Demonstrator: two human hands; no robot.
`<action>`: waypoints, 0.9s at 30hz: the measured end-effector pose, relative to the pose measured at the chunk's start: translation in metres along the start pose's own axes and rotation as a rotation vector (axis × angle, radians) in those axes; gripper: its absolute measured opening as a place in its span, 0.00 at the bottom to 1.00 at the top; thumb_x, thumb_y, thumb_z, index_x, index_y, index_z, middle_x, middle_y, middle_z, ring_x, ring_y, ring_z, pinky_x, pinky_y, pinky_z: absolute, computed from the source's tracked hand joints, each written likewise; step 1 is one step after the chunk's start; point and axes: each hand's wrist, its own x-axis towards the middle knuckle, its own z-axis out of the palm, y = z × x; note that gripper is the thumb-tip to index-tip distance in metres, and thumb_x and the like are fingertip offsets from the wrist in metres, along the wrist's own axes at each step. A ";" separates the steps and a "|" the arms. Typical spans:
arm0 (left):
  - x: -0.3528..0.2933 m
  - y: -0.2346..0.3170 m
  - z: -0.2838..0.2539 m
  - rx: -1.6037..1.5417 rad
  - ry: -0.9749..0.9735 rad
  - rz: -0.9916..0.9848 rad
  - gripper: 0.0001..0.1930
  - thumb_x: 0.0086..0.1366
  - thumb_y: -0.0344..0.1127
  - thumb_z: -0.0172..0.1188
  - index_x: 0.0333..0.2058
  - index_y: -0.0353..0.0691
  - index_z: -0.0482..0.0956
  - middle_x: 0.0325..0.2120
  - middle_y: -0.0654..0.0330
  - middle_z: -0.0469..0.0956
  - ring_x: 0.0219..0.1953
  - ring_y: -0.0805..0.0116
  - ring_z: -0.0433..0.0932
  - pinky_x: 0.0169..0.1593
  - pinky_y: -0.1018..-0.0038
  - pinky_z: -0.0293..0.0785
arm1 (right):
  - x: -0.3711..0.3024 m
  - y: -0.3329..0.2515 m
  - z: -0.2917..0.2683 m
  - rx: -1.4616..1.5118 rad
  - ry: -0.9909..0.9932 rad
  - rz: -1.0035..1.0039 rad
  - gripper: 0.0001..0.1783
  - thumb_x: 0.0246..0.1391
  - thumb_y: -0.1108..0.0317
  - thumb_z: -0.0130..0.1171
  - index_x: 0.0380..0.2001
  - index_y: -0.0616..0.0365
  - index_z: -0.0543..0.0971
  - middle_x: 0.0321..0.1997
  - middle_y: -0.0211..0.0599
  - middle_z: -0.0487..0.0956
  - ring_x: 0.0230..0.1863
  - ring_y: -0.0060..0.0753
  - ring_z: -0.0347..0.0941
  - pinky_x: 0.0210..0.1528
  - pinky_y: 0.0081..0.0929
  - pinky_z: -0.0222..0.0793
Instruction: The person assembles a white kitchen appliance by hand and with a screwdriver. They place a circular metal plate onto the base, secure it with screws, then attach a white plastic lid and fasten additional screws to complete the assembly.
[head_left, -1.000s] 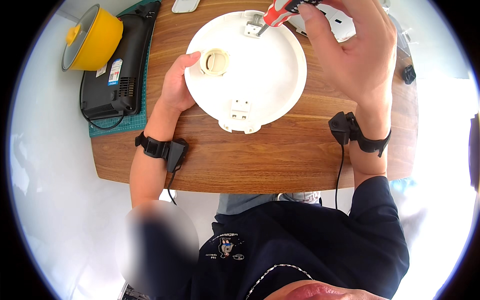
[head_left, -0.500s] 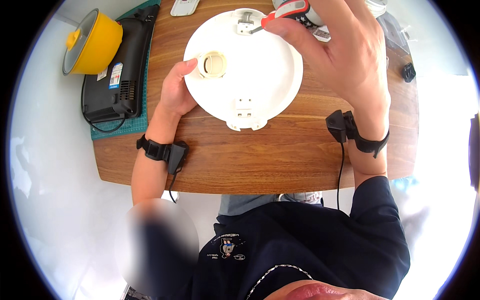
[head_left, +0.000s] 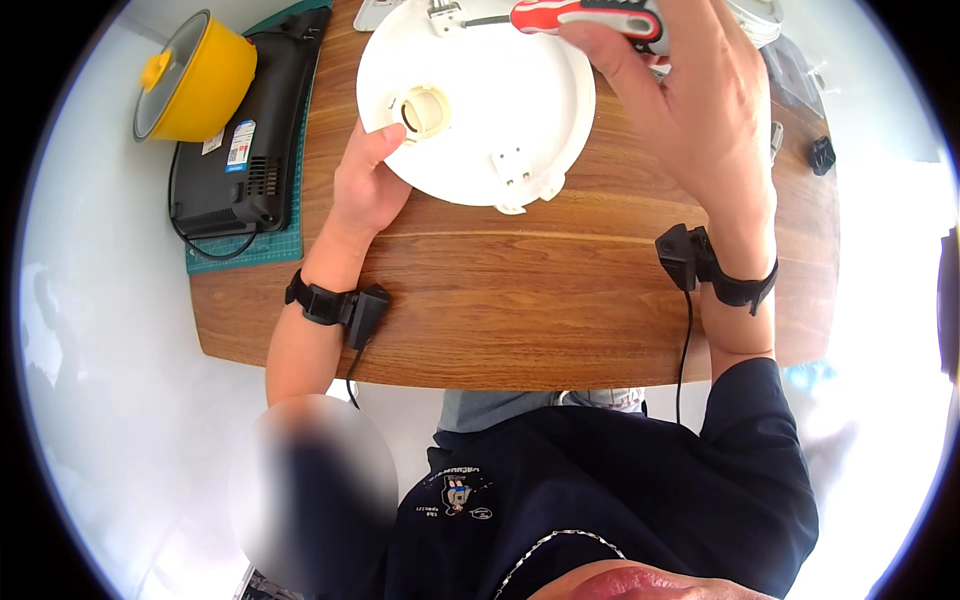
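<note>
My left hand (head_left: 372, 185) grips the left rim of a round white plastic cover (head_left: 510, 95), its thumb on top beside a cream-coloured round fitting (head_left: 426, 111). My right hand (head_left: 695, 105) is closed around a screwdriver (head_left: 590, 14) with a red, white and black handle. The dark shaft points left, and its tip meets a small white hinge-like bracket (head_left: 445, 18) at the cover's far edge. Whether the tip sits in a screw is too small to tell. A second small bracket (head_left: 512, 167) lies near the tabbed near edge.
On the left, a yellow pot (head_left: 215, 80) rests on a black appliance (head_left: 225, 200) over a green cutting mat (head_left: 290, 225). A small black object (head_left: 821, 155) and a clear plastic bag (head_left: 792, 75) lie at the right of the wooden table (head_left: 520, 310).
The cover has shifted away from me and slightly left, turning counterclockwise. The screwdriver has swung flatter and moved along with the far bracket. Both hands keep their grip.
</note>
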 end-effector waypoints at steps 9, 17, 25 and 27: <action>-0.005 -0.003 0.011 0.417 0.086 0.411 0.41 0.62 0.29 0.52 0.73 0.38 0.49 0.67 0.51 0.64 0.70 0.58 0.65 0.71 0.60 0.65 | 0.003 0.005 -0.001 0.078 0.130 -0.003 0.26 0.59 0.61 0.70 0.55 0.63 0.74 0.40 0.43 0.81 0.34 0.39 0.79 0.42 0.32 0.75; -0.004 0.001 0.008 0.640 0.126 0.591 0.45 0.58 0.28 0.56 0.72 0.39 0.43 0.65 0.51 0.58 0.69 0.61 0.61 0.70 0.61 0.63 | 0.016 -0.023 0.003 0.380 0.155 0.446 0.27 0.65 0.54 0.64 0.56 0.63 0.72 0.32 0.37 0.78 0.33 0.28 0.76 0.37 0.26 0.71; -0.006 0.002 0.019 0.679 0.083 0.571 0.42 0.58 0.27 0.57 0.68 0.38 0.44 0.61 0.50 0.60 0.64 0.64 0.65 0.66 0.62 0.68 | 0.004 -0.012 0.000 0.312 0.095 0.287 0.24 0.69 0.61 0.57 0.61 0.63 0.69 0.39 0.34 0.75 0.37 0.22 0.72 0.39 0.20 0.68; -0.006 0.002 0.020 0.646 0.087 0.541 0.42 0.58 0.27 0.56 0.68 0.38 0.44 0.60 0.50 0.61 0.64 0.64 0.65 0.66 0.62 0.69 | 0.005 -0.014 0.007 0.332 0.195 0.309 0.24 0.71 0.59 0.54 0.63 0.62 0.69 0.39 0.34 0.74 0.36 0.22 0.71 0.39 0.20 0.68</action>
